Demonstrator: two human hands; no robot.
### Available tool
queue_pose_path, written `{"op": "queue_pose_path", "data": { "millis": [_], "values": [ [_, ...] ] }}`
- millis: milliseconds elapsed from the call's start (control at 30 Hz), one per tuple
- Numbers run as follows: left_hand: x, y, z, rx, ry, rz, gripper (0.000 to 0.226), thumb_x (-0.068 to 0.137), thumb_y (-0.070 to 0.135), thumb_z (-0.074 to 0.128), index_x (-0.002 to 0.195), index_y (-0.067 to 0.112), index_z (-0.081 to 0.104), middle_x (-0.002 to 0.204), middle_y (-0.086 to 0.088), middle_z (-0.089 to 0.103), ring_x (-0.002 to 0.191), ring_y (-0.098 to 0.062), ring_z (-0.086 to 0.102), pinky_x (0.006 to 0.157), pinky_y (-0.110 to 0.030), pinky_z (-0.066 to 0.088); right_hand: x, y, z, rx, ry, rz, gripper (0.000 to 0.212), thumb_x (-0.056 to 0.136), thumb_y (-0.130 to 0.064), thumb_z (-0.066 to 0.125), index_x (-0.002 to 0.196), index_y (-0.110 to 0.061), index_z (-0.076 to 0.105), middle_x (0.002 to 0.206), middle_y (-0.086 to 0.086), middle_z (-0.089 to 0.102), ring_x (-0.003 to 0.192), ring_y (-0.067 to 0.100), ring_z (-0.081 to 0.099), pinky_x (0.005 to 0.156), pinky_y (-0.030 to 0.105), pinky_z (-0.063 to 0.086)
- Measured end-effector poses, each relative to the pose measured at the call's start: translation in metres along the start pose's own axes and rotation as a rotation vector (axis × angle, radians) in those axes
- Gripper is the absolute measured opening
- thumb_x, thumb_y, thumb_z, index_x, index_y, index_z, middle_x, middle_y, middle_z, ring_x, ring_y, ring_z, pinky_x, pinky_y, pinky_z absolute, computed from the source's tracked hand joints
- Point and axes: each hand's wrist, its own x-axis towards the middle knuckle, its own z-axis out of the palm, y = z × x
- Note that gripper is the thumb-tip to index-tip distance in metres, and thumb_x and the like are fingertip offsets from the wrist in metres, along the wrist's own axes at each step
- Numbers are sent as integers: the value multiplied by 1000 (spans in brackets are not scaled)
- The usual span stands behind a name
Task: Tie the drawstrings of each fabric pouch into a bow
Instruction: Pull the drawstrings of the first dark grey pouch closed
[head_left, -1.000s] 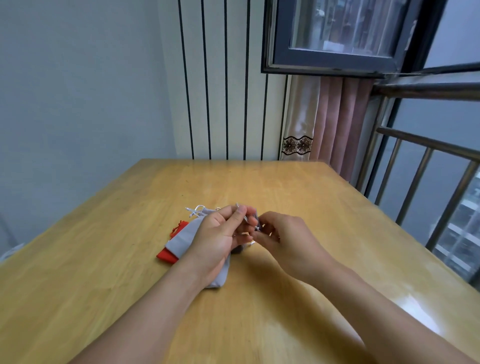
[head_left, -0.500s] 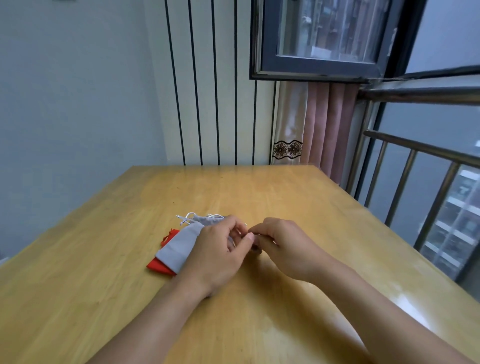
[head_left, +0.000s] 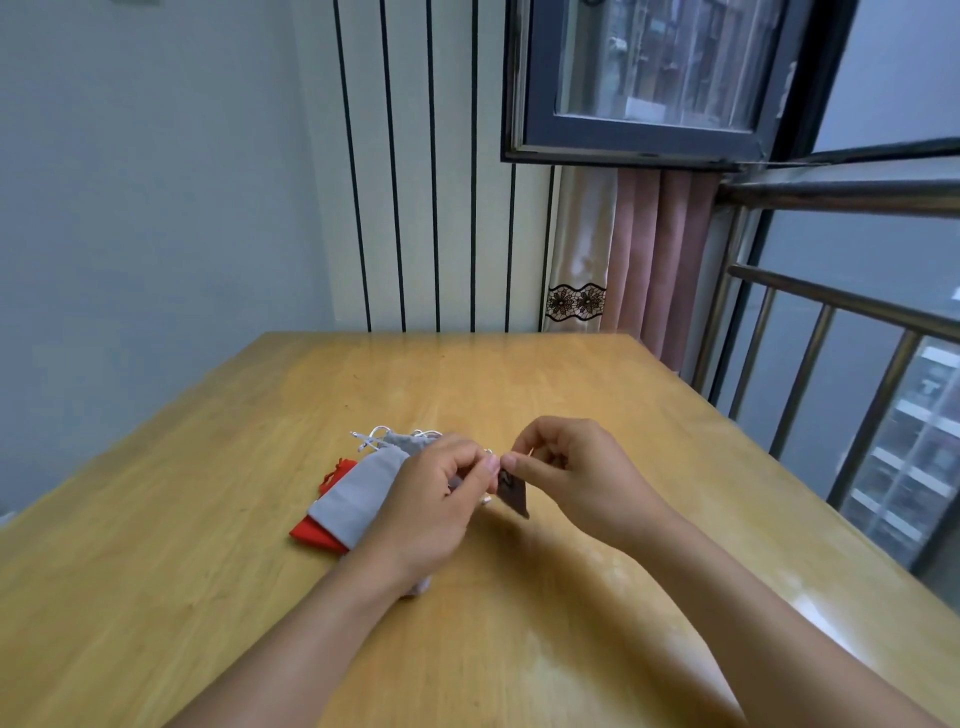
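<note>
Wooden table (head_left: 519, 597), pale wall left, striped panel, window, curtain and railing right. Red pouch (head_left: 314, 535) mostly hidden under grey pouch (head_left: 358, 493), long axis running from the near left toward the fingers. Left hand (head_left: 441, 499) and right hand (head_left: 566, 467) pinch drawstrings, barely visible, fingertips touching; dark pouch (head_left: 513, 493) hangs just below the fingers, partly covered.

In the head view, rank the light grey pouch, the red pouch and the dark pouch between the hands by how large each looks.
1. light grey pouch, largest showing.
2. red pouch, mostly covered by the grey one, so only its visible part ranks.
3. dark pouch, smallest, but partly hidden behind the fingers, so its place against the red is unsure.
</note>
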Motion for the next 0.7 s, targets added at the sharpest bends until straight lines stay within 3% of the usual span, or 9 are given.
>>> {"op": "queue_pose_path", "data": {
  "millis": [100, 233, 300, 367, 400, 467, 600, 700],
  "values": [
    [-1, 0, 4, 13, 11, 1, 28, 93, 26, 65, 66, 20, 68, 99, 15, 59, 69, -19, 51, 69, -28, 41, -2, 0, -1, -184, -63, -12, 29, 95, -33, 65, 74, -13, 69, 54, -9, 47, 50, 7, 36, 49, 18, 31],
    [-2, 7, 7, -334, 5, -142, 26, 87, 25, 67, 65, 11, 68, 79, 9, 68, 57, -5, 45, 62, -22, 34, -2, 0, 0, -201, -107, -13, 35, 100, -28, 57, 72, -8, 62, 59, -2, 45, 55, 8, 31, 52, 22, 28],
    [-1, 4, 4, -459, 2, -215, 27, 81, 36, 70, 70, 12, 71, 81, -4, 69, 66, -14, 46, 69, -28, 36, -3, -2, 4, -197, -110, -8, 39, 101, -30, 53, 71, -5, 57, 60, -4, 43, 56, 8, 30, 53, 23, 29],
    [-2, 3, 3, -558, -24, -264, 26, 81, 39, 72, 78, 13, 74, 99, -18, 72, 89, -28, 59, 86, -41, 42, -3, -4, 5, -87, -132, 44, 41, 102, -33, 51, 71, -7, 56, 58, -10, 48, 58, 8, 36, 56, 25, 33],
    [-2, 3, 3, -604, -37, -285, 26, 83, 37, 71, 81, 12, 74, 105, -22, 71, 101, -31, 61, 96, -46, 42, -3, -5, 2, 12, -157, 83, 40, 103, -33, 51, 71, -8, 58, 58, -13, 51, 59, 8, 40, 58, 24, 36],
    [0, 3, 2, -671, -54, -306, 24, 86, 33, 68, 82, 10, 73, 102, -21, 71, 103, -27, 64, 105, -46, 40, -3, -5, -4, 181, -217, 136, 35, 101, -28, 55, 79, -1, 63, 65, -7, 56, 64, 11, 46, 63, 26, 39],
    [2, 7, -1, -754, -38, -304, 25, 84, 30, 62, 82, 8, 72, 101, -15, 73, 97, -19, 67, 100, -37, 45, -2, -2, -8, 152, -205, 56, 23, 98, -25, 63, 91, -4, 70, 72, 3, 60, 66, 13, 47, 63, 29, 39],
    [2, 3, -3, -740, 10, -327, 24, 80, 33, 67, 80, 10, 75, 102, -14, 73, 105, -23, 64, 102, -38, 44, -2, -1, -6, 87, -86, -25, 14, 92, -23, 71, 83, -13, 75, 64, -4, 61, 55, 4, 43, 56, 19, 36]
  ]
}}
